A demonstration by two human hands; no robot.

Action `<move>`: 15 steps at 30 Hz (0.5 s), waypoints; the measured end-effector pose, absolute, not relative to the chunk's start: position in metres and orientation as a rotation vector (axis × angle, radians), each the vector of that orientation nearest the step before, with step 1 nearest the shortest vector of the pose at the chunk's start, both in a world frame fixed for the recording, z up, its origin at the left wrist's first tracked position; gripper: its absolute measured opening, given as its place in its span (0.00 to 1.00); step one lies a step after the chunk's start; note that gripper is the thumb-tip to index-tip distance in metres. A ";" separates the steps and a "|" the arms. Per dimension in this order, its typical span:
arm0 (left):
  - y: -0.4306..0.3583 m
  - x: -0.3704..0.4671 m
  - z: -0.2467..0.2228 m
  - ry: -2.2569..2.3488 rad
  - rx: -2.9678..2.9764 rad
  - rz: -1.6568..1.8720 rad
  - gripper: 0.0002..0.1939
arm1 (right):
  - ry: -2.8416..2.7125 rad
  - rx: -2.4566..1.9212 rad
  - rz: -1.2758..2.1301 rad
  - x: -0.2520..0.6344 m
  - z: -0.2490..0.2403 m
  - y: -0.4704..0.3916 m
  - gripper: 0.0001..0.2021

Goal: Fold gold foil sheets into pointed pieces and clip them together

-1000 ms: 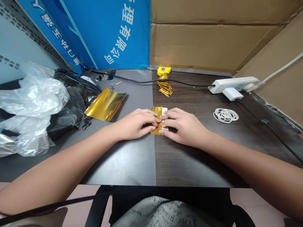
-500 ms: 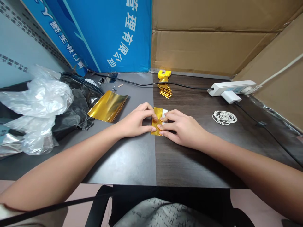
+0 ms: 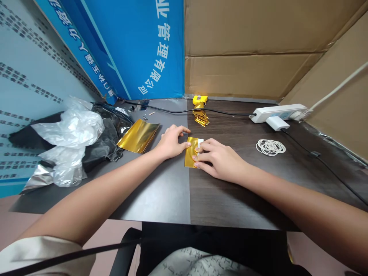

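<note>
Two unclenched hands (image 3: 172, 142) (image 3: 218, 159) touch gold foil (image 3: 189, 156) before a blue panel (image 3: 140, 46) lettered "管理有限公司".

Reads "业管理有限公司" in white on the blue panel (image 3: 135, 42), "孙玉强人力资" along the blue strip (image 3: 79, 46); shows "会议期间的" amid blurred print on the pale panel (image 3: 25, 92).

Left hand (image 3: 172, 142) spreads thumb from forefinger; right hand (image 3: 219, 158) rests palm-down, fingers bent.

Glossy metallic foil piece (image 3: 189, 158), crinkled plastic bag (image 3: 69, 128), matt cardboard panel (image 3: 244, 28)
</note>
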State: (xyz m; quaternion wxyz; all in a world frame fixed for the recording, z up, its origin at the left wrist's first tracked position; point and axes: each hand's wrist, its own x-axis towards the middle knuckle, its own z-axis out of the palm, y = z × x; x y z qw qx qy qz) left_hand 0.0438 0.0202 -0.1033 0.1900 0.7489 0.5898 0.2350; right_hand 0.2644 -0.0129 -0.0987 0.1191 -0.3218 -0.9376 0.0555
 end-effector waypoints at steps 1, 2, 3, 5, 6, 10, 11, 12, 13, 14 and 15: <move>0.024 0.045 -0.104 1.691 2.090 0.663 0.20 | -2.740 -0.944 0.160 0.264 -0.099 -0.013 0.10; 0.027 0.047 -0.104 1.717 2.077 0.663 0.19 | -2.738 -0.947 0.155 0.264 -0.099 -0.013 0.10; 0.031 0.049 -0.105 1.742 2.064 0.661 0.18 | -2.735 -0.949 0.148 0.264 -0.099 -0.013 0.10; 0.038 0.053 -0.104 1.796 2.035 0.662 0.16 | -2.735 -0.940 0.137 0.264 -0.100 -0.014 0.10; 0.042 0.056 -0.103 1.821 2.020 0.664 0.15 | -2.732 -0.931 0.132 0.264 -0.100 -0.014 0.11; 0.053 0.064 -0.100 1.886 1.958 0.684 0.08 | -2.706 -0.898 0.130 0.265 -0.101 -0.015 0.11; 0.055 0.065 -0.100 1.881 1.951 0.691 0.07 | -2.701 -0.898 0.129 0.265 -0.102 -0.015 0.11; 0.055 0.064 -0.099 1.866 1.950 0.698 0.07 | -2.697 -0.902 0.126 0.265 -0.102 -0.015 0.11; 0.055 0.062 -0.100 1.842 1.957 0.704 0.08 | -2.695 -0.907 0.122 0.265 -0.102 -0.015 0.11; 0.052 0.059 -0.100 1.813 1.972 0.705 0.10 | -2.694 -0.914 0.118 0.265 -0.102 -0.015 0.11; 0.049 0.055 -0.100 1.782 1.993 0.700 0.13 | -2.697 -0.922 0.113 0.265 -0.102 -0.016 0.11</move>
